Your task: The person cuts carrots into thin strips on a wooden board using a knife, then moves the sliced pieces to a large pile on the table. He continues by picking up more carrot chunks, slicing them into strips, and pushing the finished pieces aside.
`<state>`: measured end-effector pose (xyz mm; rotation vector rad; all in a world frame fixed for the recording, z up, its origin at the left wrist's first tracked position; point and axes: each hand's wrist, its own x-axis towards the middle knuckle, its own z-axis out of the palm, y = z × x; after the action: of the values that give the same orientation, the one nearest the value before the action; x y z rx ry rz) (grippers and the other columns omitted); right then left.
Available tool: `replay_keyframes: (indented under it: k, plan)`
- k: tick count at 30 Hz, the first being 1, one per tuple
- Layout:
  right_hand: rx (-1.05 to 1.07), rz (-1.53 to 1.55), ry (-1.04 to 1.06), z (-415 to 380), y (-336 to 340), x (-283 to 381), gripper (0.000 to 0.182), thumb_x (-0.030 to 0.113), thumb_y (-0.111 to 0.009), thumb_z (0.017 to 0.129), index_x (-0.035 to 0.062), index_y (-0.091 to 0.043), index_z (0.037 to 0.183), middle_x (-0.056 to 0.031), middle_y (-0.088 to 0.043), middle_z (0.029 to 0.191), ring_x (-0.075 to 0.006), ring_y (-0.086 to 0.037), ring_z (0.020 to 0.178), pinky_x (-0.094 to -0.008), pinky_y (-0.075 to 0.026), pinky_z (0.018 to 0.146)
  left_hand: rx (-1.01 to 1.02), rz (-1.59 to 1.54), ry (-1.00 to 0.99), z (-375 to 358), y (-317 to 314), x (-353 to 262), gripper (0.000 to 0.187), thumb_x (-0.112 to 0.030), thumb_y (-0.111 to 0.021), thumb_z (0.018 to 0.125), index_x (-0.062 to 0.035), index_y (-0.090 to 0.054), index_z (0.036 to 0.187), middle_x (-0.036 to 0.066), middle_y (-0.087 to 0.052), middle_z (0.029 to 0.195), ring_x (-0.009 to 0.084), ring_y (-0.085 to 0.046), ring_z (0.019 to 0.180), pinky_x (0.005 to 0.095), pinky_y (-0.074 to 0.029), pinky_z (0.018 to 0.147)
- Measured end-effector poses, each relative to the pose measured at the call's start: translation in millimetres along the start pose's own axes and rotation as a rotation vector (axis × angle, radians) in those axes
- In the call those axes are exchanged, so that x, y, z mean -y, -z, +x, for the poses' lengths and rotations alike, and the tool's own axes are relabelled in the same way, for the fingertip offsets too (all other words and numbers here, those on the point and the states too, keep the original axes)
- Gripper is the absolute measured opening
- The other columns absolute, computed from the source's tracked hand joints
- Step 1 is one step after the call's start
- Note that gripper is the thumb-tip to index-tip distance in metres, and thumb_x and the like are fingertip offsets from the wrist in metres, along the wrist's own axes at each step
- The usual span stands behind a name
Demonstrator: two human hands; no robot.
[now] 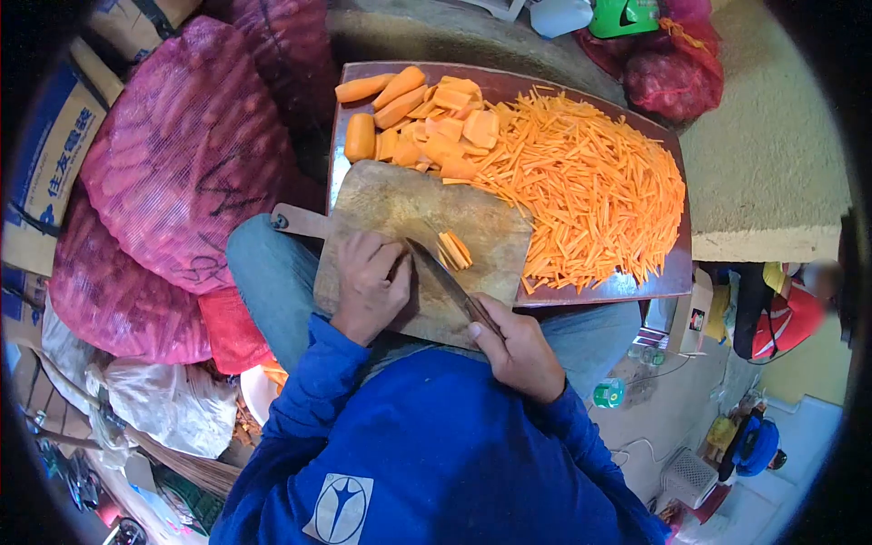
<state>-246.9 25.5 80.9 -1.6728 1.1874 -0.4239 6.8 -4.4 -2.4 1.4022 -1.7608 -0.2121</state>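
Observation:
My right hand (522, 350) grips the dark handle of a knife (449, 289), whose blade slants up and left across the wooden cutting board (391, 200). My left hand (371, 280) rests on the board with its fingers curled and pressed together, close to the blade's tip. Whatever may be under those fingers is hidden. Just right of the blade lies a small bundle of cut carrot sticks (454, 251). Behind the board are whole peeled carrots (400, 88) and carrot slices (445, 136). A large heap of carrot strips (595, 191) spreads to the right.
The board lies on a reddish-brown table (672, 150) over my lap. Bulging pink mesh sacks (191, 154) crowd the left side, beside cardboard boxes (59, 150). A red net bag (677, 82) sits at the back right. Other people (786, 318) are at the far right.

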Motion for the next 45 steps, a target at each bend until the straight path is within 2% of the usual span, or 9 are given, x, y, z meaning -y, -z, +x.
replay_keyframes:
  k: [1,8,14,17,21,25,29,37,45]
  plan:
    - [-0.005,-0.013,0.019,0,5,-4,0.042,0.017,-0.066,0.106,-0.0014,-0.059,0.144,-0.0316,-0.073,0.116,-0.0492,-0.074,0.108,-0.0483,-0.059,0.089,-0.001,0.016,0.007,0,-1,3,0.017,-0.005,-0.082,0.079,-0.0056,-0.074,0.094,0.009,-0.063,0.091,0.033,-0.061,0.09,0.0458,-0.043,0.086]
    - [-0.428,-0.233,0.066,9,65,-14,0.04,0.012,-0.067,0.106,-0.0043,-0.061,0.142,-0.0305,-0.076,0.117,-0.0443,-0.078,0.107,-0.0451,-0.062,0.088,0.053,0.108,-0.007,1,-2,-8,0.016,-0.004,-0.085,0.081,-0.0067,-0.076,0.094,0.008,-0.067,0.094,0.0317,-0.063,0.094,0.045,-0.044,0.086]
    - [-0.395,-0.248,0.072,-3,55,1,0.038,0.012,-0.066,0.106,-0.0041,-0.062,0.14,-0.0302,-0.076,0.115,-0.0442,-0.078,0.105,-0.0462,-0.061,0.088,0.097,0.055,-0.004,16,-7,-13,0.017,-0.007,-0.086,0.082,-0.0075,-0.076,0.095,0.008,-0.067,0.096,0.0307,-0.064,0.096,0.045,-0.044,0.089]
    - [-0.202,-0.11,0.118,-2,39,-10,0.037,0.017,-0.068,0.105,-0.002,-0.065,0.136,-0.0311,-0.074,0.107,-0.046,-0.076,0.101,-0.0467,-0.06,0.085,0.125,0.08,-0.059,33,-9,-11,0.018,-0.008,-0.086,0.082,-0.008,-0.076,0.097,0.008,-0.068,0.097,0.0311,-0.064,0.098,0.0457,-0.044,0.09]
    - [-0.325,-0.161,0.086,4,44,-33,0.035,0.016,-0.067,0.106,-0.0024,-0.066,0.135,-0.0321,-0.074,0.104,-0.047,-0.076,0.098,-0.0475,-0.06,0.084,0.14,0.093,-0.109,60,-24,6,0.017,-0.011,-0.084,0.083,-0.0087,-0.074,0.097,0.008,-0.065,0.099,0.0316,-0.061,0.1,0.0472,-0.042,0.091]
    - [-0.441,-0.148,-0.094,13,71,-26,0.035,0.014,-0.066,0.107,-0.0053,-0.063,0.136,-0.031,-0.076,0.106,-0.0469,-0.077,0.102,-0.0451,-0.061,0.084,0.115,0.067,-0.131,87,-37,16,0.026,-0.012,-0.085,0.082,-0.0092,-0.075,0.106,0.008,-0.065,0.104,0.0321,-0.06,0.105,0.0472,-0.042,0.093]
    - [-0.515,-0.141,0.074,3,58,-31,0.036,0.014,-0.068,0.106,-0.0044,-0.063,0.137,-0.0313,-0.075,0.108,-0.0471,-0.076,0.102,-0.0455,-0.06,0.083,0.122,0.128,-0.167,116,-48,19,0.033,-0.017,-0.087,0.084,-0.0092,-0.076,0.114,0.01,-0.068,0.114,0.0342,-0.062,0.114,0.0491,-0.044,0.099]
    - [-0.236,-0.083,0.149,-12,24,-16,0.038,0.016,-0.07,0.104,0.0003,-0.063,0.138,-0.0291,-0.073,0.105,-0.0495,-0.073,0.098,-0.0507,-0.059,0.081,0.294,0.339,-0.382,197,-93,28,0.062,-0.023,-0.087,0.078,-0.013,-0.071,0.137,0.011,-0.069,0.135,0.0332,-0.055,0.134,0.0553,-0.037,0.105]
    - [-0.224,-0.073,0.089,-20,25,-23,0.037,0.016,-0.071,0.103,0.0003,-0.063,0.136,-0.0284,-0.074,0.108,-0.0487,-0.074,0.101,-0.0513,-0.06,0.085,0.438,0.357,-0.458,218,-97,28,0.061,-0.034,-0.084,0.079,-0.008,-0.072,0.133,0.013,-0.074,0.124,0.0317,-0.06,0.128,0.0622,-0.034,0.115]
